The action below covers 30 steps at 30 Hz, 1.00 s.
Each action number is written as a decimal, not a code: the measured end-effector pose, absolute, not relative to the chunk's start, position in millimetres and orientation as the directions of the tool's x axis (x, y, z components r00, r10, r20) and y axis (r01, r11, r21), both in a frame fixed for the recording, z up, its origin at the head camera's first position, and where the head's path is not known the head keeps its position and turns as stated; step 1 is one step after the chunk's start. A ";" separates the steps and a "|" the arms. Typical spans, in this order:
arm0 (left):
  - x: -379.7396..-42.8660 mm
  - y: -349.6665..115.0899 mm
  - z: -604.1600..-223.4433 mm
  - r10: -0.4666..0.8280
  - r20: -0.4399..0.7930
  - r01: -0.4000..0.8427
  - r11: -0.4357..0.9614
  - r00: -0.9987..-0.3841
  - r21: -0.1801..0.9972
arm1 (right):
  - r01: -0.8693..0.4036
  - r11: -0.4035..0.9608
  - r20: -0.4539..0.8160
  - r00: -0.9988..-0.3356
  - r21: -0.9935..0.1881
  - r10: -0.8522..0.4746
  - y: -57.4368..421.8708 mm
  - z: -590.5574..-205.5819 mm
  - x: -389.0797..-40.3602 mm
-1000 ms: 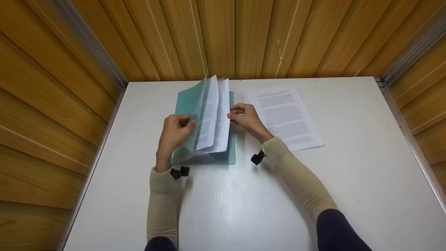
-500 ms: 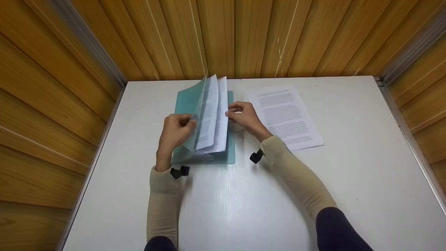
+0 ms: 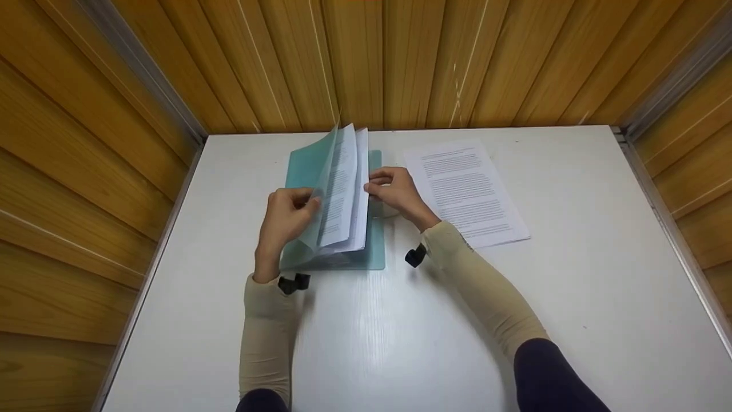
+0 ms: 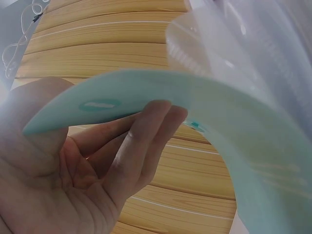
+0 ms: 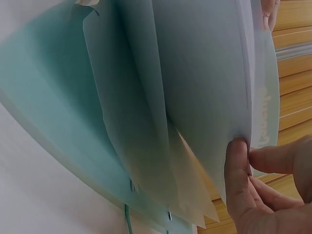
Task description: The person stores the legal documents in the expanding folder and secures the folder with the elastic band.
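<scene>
A teal folder (image 3: 376, 240) lies on the white table with its translucent cover (image 3: 325, 189) raised. My left hand (image 3: 284, 216) holds that cover by its edge; in the left wrist view the cover (image 4: 117, 90) bows across the thumb and fingers. Printed sheets of paper (image 3: 338, 200) stand fanned up inside. Between thumb and fingers, my right hand (image 3: 399, 190) pinches the free edge of the rightmost sheets (image 3: 362, 200). From the right wrist, the thumb and fingertips show on the edge of the white paper (image 5: 204, 73), with translucent leaves behind it.
To the right of the folder a stack of printed paper (image 3: 466, 189) lies slightly turned, partly under the right forearm. Wood-panelled walls (image 3: 412, 68) rise behind the table (image 3: 583, 240) and at both sides.
My right hand has moved a little to the left, tilting the pinched sheets toward the raised cover. The left hand keeps its hold on the cover and has hardly moved.
</scene>
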<state>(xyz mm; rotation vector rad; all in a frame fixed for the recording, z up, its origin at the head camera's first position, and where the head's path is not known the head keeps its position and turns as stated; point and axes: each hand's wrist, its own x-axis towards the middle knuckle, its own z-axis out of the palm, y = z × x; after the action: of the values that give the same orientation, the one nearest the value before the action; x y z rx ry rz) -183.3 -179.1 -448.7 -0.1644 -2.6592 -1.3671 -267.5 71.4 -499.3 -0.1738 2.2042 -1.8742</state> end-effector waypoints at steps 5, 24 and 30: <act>-183.5 -179.4 -448.7 0.030 0.180 0.164 0.579 -0.983 0.798 | 0.045 0.220 -0.098 -0.968 -0.974 -0.232 68.3 -496.2 -267.1; -184.2 -180.6 -450.5 0.056 0.201 0.196 0.572 -0.978 0.797 | 0.030 0.299 -0.097 -0.973 -0.954 -0.210 60.5 -500.4 -271.8; -184.3 -181.7 -450.9 0.064 0.204 0.203 0.570 -0.977 0.796 | 0.030 0.337 -0.101 -0.976 -0.941 -0.195 55.5 -500.1 -271.5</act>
<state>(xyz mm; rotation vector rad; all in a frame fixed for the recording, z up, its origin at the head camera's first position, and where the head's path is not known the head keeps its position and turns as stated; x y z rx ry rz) -184.3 -181.7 -450.9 -0.2270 -2.6464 -1.3711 -271.5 55.5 -500.1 -0.1510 2.4020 -1.6977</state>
